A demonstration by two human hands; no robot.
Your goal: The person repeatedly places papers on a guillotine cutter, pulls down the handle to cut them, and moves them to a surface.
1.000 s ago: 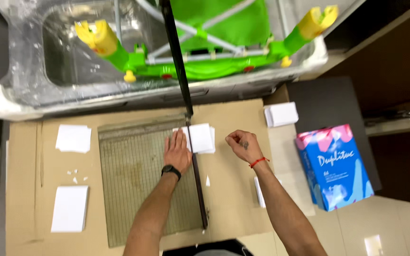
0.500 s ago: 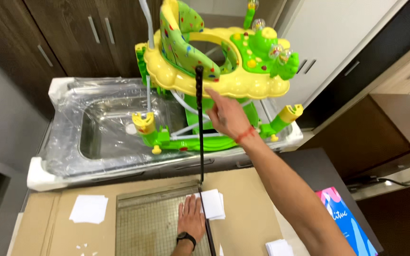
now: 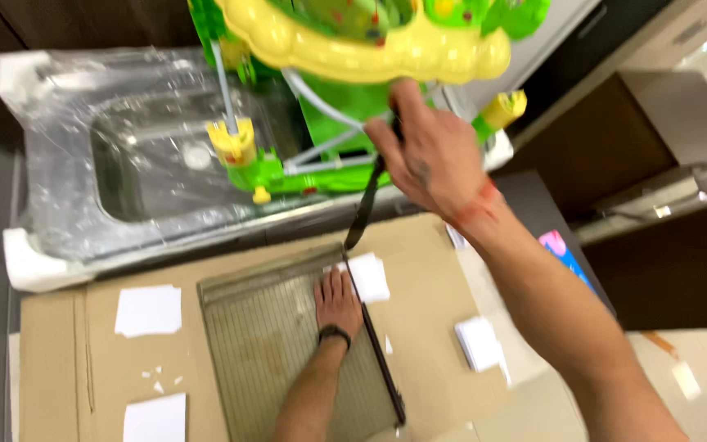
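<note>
Nearest the camera, the right forearm runs up from five o'clock toward the centre. The left forearm comes up from six o'clock, a dark band at its wrist.

Left hand (image 3: 338, 301): flat, fingers together and extended, palm down on the paper cutter (image 3: 288, 344). It grips nothing. It presses the near edge of a small stack of white paper (image 3: 367, 277), which lies at one o'clock from the hand and overhangs the cutting edge to the right.

Cutter base: grey, gridded, resting on brown cardboard (image 3: 419, 327). Its long axis runs from six o'clock to twelve o'clock, tilted slightly left at the far end.

Blade arm (image 3: 363, 214): hinged at the near right corner of the base and raised steeply. Its long axis rises from the paper toward one o'clock.

Right hand (image 3: 429, 155): closed around the upper end of the blade arm, knuckles toward the camera, a red band at the wrist. The handle itself is hidden inside the fist. This hand stands well above the paper, which lies at seven o'clock from it. The left hand is by far the nearer to the paper.

Other white paper stacks lie at nine o'clock, seven o'clock and three o'clock from the cutter.

Farthest: a steel sink (image 3: 141, 155) wrapped in clear plastic, and a green and yellow baby walker (image 3: 353, 49) at twelve o'clock.
</note>
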